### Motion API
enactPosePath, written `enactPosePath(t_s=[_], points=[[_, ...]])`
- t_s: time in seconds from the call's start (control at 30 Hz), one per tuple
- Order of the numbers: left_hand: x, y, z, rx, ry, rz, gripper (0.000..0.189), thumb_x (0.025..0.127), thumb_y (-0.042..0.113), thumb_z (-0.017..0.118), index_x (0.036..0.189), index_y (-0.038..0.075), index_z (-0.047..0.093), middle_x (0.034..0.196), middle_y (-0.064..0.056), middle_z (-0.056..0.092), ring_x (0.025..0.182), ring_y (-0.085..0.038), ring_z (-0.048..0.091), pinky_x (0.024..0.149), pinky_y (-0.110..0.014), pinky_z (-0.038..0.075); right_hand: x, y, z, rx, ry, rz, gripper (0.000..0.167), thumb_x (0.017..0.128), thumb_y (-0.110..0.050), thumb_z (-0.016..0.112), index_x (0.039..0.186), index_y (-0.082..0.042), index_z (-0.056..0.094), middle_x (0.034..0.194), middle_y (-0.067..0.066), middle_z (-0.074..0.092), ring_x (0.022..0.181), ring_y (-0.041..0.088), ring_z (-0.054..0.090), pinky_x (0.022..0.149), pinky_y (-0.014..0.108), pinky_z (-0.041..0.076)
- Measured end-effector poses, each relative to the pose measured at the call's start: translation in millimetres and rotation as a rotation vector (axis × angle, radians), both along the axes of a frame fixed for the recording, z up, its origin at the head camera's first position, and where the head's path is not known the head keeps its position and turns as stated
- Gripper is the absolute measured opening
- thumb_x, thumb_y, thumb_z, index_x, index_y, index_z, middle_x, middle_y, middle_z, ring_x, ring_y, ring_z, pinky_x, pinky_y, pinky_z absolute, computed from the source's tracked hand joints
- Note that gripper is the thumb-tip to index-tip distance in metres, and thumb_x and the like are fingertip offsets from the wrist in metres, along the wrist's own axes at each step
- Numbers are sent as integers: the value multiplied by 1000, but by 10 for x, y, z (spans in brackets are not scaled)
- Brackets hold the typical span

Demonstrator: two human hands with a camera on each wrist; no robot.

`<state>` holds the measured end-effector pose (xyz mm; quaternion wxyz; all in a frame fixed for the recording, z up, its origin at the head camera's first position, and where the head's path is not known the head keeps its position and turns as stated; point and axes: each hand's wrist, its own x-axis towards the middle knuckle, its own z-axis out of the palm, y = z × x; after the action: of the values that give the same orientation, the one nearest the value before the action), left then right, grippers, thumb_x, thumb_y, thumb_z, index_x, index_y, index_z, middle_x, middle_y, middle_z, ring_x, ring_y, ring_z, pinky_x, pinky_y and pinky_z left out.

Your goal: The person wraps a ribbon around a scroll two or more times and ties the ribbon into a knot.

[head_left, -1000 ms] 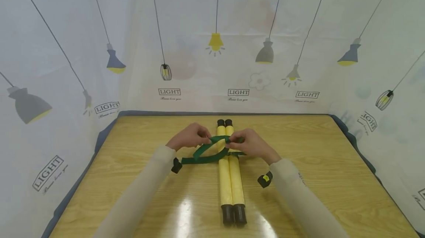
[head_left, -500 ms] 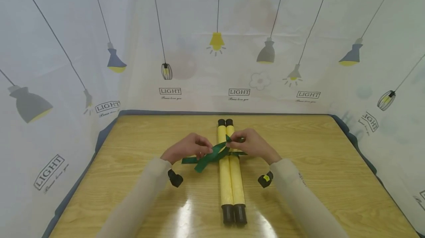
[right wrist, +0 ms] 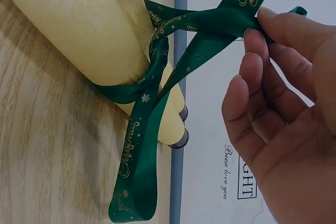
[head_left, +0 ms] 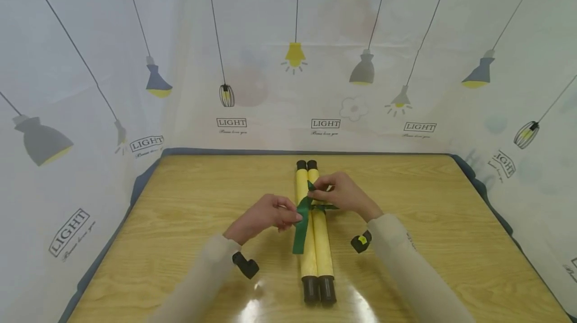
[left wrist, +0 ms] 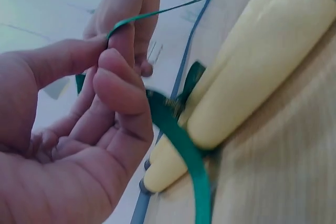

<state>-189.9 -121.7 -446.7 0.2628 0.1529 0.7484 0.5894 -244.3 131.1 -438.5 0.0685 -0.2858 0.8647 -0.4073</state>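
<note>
Two pale yellow rolls [head_left: 308, 248] with dark end caps lie side by side, lengthwise on the wooden table. A green ribbon [right wrist: 144, 114] with gold print wraps round their middle. My left hand [head_left: 268, 217], beside the rolls, pinches a length of this ribbon between thumb and fingers; its loose end [head_left: 298, 243] hangs over the left roll. Above the crossing, my right hand [head_left: 340, 194] pinches another part of the ribbon between thumb and index finger, the other fingers loosely curled. In the right wrist view, a ribbon loop [right wrist: 139, 182] hangs below the wrap.
The wooden table [head_left: 194, 188] reaches back to a white curtain [head_left: 270, 137] printed with lamps. A dark blue edging [head_left: 216, 151] runs along the table's back and sides. Black wrist cameras [head_left: 246, 265] sit below both cuffs.
My left hand has come down toward me and to the right, bringing the ribbon's end from the left side to over the left roll. The right hand has stayed nearly still, pinching the ribbon.
</note>
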Motion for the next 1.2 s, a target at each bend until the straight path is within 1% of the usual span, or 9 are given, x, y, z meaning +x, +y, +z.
enactPosePath(t_s=[0.2, 0.27, 0.4, 0.5, 0.63, 0.73, 0.83, 1.07, 1.2], points=[[206, 238, -70, 82, -51, 66, 23, 93, 29, 78, 99, 8, 72, 87, -7, 72, 73, -18, 62, 72, -35, 55, -8, -5, 3, 3, -3, -1, 12, 96, -31, 75, 90, -20, 76, 89, -4, 74, 80, 15, 62, 72, 30, 55], [266, 329, -91, 108, -65, 93, 22, 92, 28, 79, 98, 7, 73, 88, -13, 72, 74, -17, 64, 72, -34, 56, -15, -6, 0, 5, -4, 0, 12, 96, -31, 74, 91, -20, 76, 89, -4, 74, 80, 15, 62, 73, 31, 55], [377, 502, -107, 139, -107, 151, 21, 90, 26, 80, 95, 6, 74, 88, -14, 77, 74, -16, 71, 70, -31, 59, -23, -12, -3, 2, -6, 6, 13, 96, -31, 74, 92, -19, 77, 91, -4, 75, 81, 15, 63, 76, 32, 56], [429, 593, -120, 171, -122, 141, 19, 92, 24, 79, 99, 6, 76, 94, -13, 79, 77, -16, 74, 70, -30, 61, -26, -17, -1, -5, 3, 14, 13, 96, -31, 74, 93, -19, 77, 92, -3, 76, 82, 14, 64, 76, 32, 56], [454, 610, -135, 159, -93, 67, 23, 95, 26, 75, 104, 5, 79, 103, -15, 79, 82, -20, 76, 68, -31, 62, -33, -22, -5, -10, 12, 23, 15, 96, -31, 74, 93, -17, 77, 92, 0, 77, 82, 13, 65, 76, 30, 56], [446, 560, -106, 84, -55, 9, 28, 95, 32, 74, 106, 6, 79, 98, -12, 79, 83, -26, 76, 68, -37, 62, -34, -19, -12, -11, 14, 26, 18, 97, -30, 73, 93, -13, 76, 92, 4, 77, 79, 13, 64, 74, 30, 55], [391, 493, -64, 5, -19, -14, 35, 95, 40, 74, 105, 6, 79, 95, -9, 79, 84, -28, 75, 69, -44, 62, -34, -14, -22, -11, 20, 26, 20, 97, -29, 73, 92, -10, 75, 92, 6, 76, 78, 12, 63, 73, 29, 55], [181, 315, 63, -54, 63, 71, 45, 97, 46, 69, 105, 2, 73, 100, -21, 74, 90, -40, 71, 77, -57, 60, -17, -15, 6, -7, -5, 17, 21, 98, -30, 72, 93, -9, 75, 93, 8, 76, 78, 17, 63, 72, 30, 54], [81, 259, 162, -69, 100, 140, 47, 97, 48, 69, 106, 1, 72, 101, -23, 73, 95, -46, 69, 76, -52, 61, -4, -16, 22, -10, -18, 4, 16, 98, -26, 72, 93, -12, 76, 92, 6, 75, 80, 15, 63, 72, 30, 54]])
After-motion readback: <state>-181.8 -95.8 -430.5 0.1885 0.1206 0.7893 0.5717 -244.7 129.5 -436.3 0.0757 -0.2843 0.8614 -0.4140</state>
